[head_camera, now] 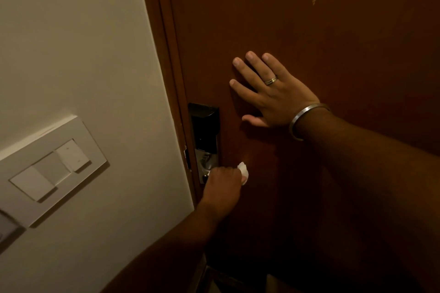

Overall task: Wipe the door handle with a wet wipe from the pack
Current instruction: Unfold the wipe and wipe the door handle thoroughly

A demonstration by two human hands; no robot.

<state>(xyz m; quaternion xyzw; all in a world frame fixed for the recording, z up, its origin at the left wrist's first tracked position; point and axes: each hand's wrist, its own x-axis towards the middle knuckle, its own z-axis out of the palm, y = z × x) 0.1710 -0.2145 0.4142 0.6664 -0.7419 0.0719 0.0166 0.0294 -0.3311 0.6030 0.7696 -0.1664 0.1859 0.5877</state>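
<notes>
My left hand is closed around a white wet wipe at the bottom of the door's lock plate. The fist covers the door handle, so the handle itself is hidden; only a bit of silver metal shows just above my knuckles. A corner of the wipe sticks out to the right of the fist. My right hand lies flat on the brown door, fingers spread, above and to the right of the lock. It wears a ring and a metal bangle. The wipe pack is not in view.
A dark wooden door frame runs along the door's left edge. A white wall to the left carries a white switch panel. The light is dim.
</notes>
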